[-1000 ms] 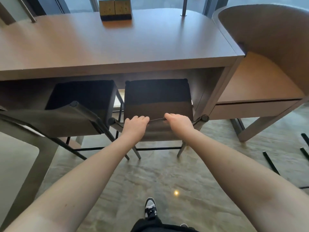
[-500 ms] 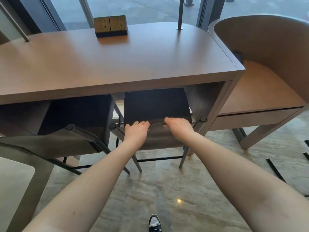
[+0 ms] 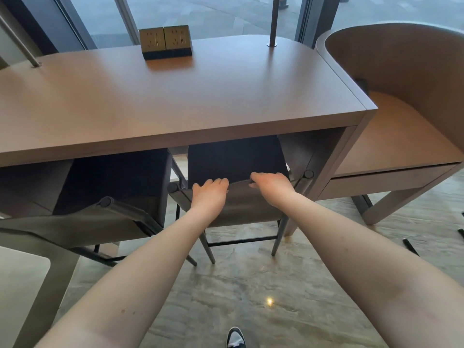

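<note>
Grips top edge of chair [image 3: 238,204] back with left hand [image 3: 209,190] and right hand [image 3: 272,185], fingers curled over, set apart, likely for square steering. Stands seat-first, mostly tucked under desk [image 3: 200,96], beside second chair [image 3: 113,179].

Grey-brown chair [image 3: 251,205] (seat [image 3: 236,159] perhaps black), brown table [image 3: 200,96]

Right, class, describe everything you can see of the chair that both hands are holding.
The chair has a dark padded seat, a grey-brown sling backrest, seemingly fabric or leather, stretched between two round-capped dark posts, and thin dark metal legs joined by a crossbar. It stands upright on the floor, its seat tucked under the wooden table. The left hand and right hand grip the backrest's top edge.
</note>
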Tool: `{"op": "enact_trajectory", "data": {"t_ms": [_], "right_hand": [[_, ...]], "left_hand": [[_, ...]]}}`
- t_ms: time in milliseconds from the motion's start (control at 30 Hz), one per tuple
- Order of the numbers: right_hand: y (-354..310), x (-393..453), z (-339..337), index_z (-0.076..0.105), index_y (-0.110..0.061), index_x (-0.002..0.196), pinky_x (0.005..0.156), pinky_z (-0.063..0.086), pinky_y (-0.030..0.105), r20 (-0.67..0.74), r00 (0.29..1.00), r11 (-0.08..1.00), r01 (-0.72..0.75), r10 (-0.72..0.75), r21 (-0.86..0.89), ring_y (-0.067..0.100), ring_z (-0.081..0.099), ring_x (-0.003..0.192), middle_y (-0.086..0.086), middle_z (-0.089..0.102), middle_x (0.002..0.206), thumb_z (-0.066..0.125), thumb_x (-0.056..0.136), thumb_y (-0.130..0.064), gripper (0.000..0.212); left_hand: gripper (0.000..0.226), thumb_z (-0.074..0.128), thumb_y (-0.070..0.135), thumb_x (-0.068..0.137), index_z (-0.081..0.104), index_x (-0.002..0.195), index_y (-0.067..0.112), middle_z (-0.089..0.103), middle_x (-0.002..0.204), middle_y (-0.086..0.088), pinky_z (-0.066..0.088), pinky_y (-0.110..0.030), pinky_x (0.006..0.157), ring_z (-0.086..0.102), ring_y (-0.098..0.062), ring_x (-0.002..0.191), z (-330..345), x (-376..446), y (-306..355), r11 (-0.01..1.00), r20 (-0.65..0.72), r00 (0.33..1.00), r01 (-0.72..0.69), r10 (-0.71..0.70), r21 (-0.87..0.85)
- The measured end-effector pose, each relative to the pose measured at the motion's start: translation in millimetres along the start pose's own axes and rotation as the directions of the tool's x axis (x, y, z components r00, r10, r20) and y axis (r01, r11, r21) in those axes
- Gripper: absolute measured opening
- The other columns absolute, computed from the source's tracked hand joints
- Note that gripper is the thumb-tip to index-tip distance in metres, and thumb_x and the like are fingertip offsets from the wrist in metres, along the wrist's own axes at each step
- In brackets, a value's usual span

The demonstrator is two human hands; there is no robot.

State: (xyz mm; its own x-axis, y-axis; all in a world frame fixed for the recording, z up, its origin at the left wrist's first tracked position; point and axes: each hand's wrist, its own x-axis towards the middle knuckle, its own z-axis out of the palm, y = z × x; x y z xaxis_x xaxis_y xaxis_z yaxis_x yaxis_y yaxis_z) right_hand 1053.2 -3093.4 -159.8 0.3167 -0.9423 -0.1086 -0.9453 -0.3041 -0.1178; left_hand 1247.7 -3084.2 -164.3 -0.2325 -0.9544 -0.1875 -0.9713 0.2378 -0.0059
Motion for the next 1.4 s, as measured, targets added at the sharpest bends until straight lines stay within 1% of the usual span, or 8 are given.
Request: {"op": "enact_trajectory", "data": {"t_ms": [100,200,267,367,700,1067,1233,1400], "right_hand": [[2,0,1,0.047,-0.017,0.106,0.074,0.033,0.035,-0.023,0.999,0.999,0.027,-0.026,0.019,0.028,0.058,0.078,0.003,0.058,0.089,0.048,0.102,-0.023,0.007],[11,-4,3,0.050,-0.016,0.122,0.076,0.035,0.038,-0.083,0.995,0.998,0.044,-0.047,-0.041,0.031,0.062,0.094,0.005,0.066,0.103,0.049,0.101,-0.033,0.027],[23,-10,3,0.051,-0.017,0.118,0.073,0.035,0.036,-0.102,0.994,0.995,-0.039,0.030,-0.087,0.031,0.062,0.089,0.005,0.067,0.100,0.049,0.100,-0.033,0.024],[33,-17,4,0.053,-0.017,0.107,0.066,0.041,0.033,-0.046,0.993,0.981,-0.119,0.113,-0.153,0.029,0.056,0.069,0.006,0.070,0.091,0.046,0.102,-0.030,0.016],[25,-34,1,0.058,-0.019,0.104,0.059,0.036,0.028,-0.056,0.988,0.970,-0.151,0.143,-0.193,0.031,0.067,0.077,0.006,0.073,0.091,0.054,0.100,-0.025,0.008],[14,-48,2,0.058,-0.016,0.107,0.062,0.038,0.031,-0.021,0.989,0.970,-0.151,0.150,-0.189,0.031,0.067,0.083,0.007,0.071,0.094,0.048,0.101,-0.028,0.016],[13,-48,8,0.054,-0.015,0.107,0.077,0.041,0.036,-0.050,0.987,0.977,-0.157,0.151,-0.147,0.029,0.065,0.088,0.007,0.071,0.099,0.046,0.103,-0.031,0.019],[4,-52,0,0.053,-0.019,0.124,0.089,0.044,0.038,-0.173,0.974,0.989,-0.149,0.146,-0.003,0.028,0.063,0.104,0.004,0.068,0.113,0.042,0.100,-0.049,0.041]], "left_hand": [[0.029,0.040,0.028,0.108,0.045,0.133,0.016,0.059,0.126,-0.006,0.040,-0.052,0.097,0.054,-0.030,0.115,0,1,-5,0.999,-0.007,0.999,-0.054,0.054,-0.003],[0.041,0.052,0.036,0.102,0.044,0.139,0.020,0.064,0.124,-0.005,0.048,-0.044,0.085,0.063,-0.030,0.106,-7,1,-20,0.991,0.012,0.993,-0.114,0.115,-0.068],[0.038,0.054,0.035,0.102,0.048,0.135,0.019,0.068,0.116,-0.007,0.054,-0.040,0.076,0.067,-0.031,0.096,-16,1,-38,0.995,0.055,0.994,-0.098,0.098,-0.004],[0.022,0.051,0.027,0.104,0.059,0.122,0.016,0.069,0.107,-0.008,0.059,-0.041,0.081,0.069,-0.030,0.093,-24,-1,-58,0.991,0.143,0.989,-0.048,0.030,0.121],[0.010,0.053,0.021,0.104,0.062,0.108,0.018,0.063,0.089,-0.003,0.058,-0.034,0.077,0.063,-0.022,0.077,-28,-17,-53,0.973,0.153,0.986,-0.094,0.062,0.212],[0.015,0.056,0.016,0.101,0.061,0.115,0.016,0.067,0.101,-0.007,0.059,-0.038,0.080,0.069,-0.027,0.090,-21,-37,-49,0.974,0.145,0.989,-0.072,0.041,0.217],[0.033,0.053,0.009,0.101,0.048,0.133,0.016,0.067,0.105,-0.006,0.052,-0.035,0.064,0.064,-0.025,0.081,-13,-44,-44,0.990,0.089,0.996,-0.029,0.017,0.138],[0.049,0.047,0.043,0.102,0.042,0.145,0.020,0.058,0.136,-0.004,0.056,-0.040,0.091,0.061,-0.025,0.118,-14,-56,-36,0.999,-0.065,0.997,-0.042,0.040,-0.027]]}}
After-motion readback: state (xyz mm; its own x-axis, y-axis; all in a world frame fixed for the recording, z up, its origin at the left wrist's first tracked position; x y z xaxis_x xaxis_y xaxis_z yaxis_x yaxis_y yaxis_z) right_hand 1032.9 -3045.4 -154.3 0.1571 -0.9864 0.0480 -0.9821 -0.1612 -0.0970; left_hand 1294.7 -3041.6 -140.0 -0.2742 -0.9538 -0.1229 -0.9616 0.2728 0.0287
